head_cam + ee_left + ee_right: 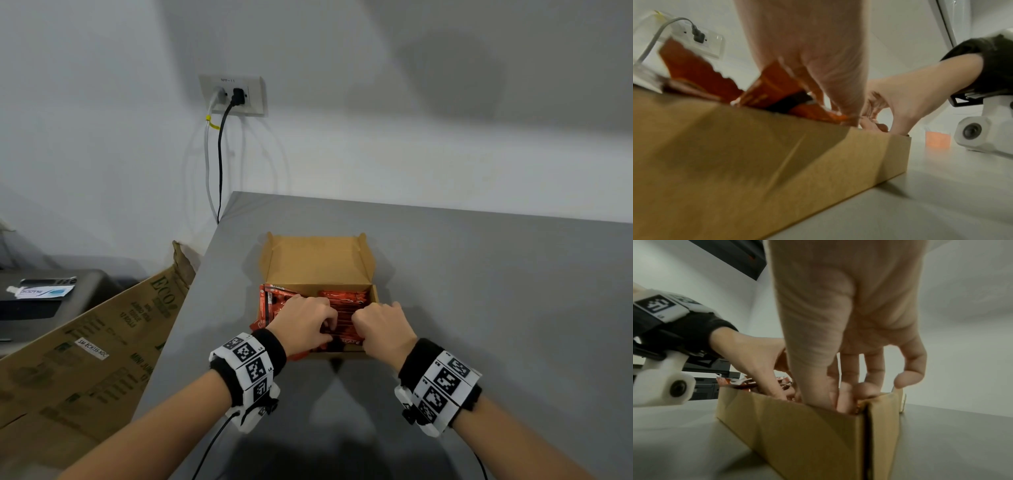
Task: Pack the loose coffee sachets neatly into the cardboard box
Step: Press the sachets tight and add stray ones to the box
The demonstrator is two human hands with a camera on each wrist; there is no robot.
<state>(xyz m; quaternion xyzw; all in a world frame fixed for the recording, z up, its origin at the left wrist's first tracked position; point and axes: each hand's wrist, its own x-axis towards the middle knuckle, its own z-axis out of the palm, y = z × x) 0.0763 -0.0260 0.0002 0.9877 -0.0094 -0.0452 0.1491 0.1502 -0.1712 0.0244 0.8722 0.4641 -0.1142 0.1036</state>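
An open brown cardboard box [318, 263] stands on the grey table [496, 308] with its lid folded back. Red coffee sachets [342, 297] fill it in rows, and a few at its left side [270, 305] stick up over the wall. My left hand [308, 323] reaches into the left half, fingers curled round sachets [772, 91]. My right hand [376, 323] is in the right half, thumb and fingers [849, 391] dug down among the sachets beside the box wall [797, 426]. The little finger [908, 378] curls above the rim. Both sets of fingertips are hidden inside the box [756, 162].
The table's left edge runs close to the box. Beyond it lean a large printed carton [85, 359] and a black printer [41, 301]. A wall socket [233, 96] with two cables hangs behind. Bare tabletop lies right of and in front of the box.
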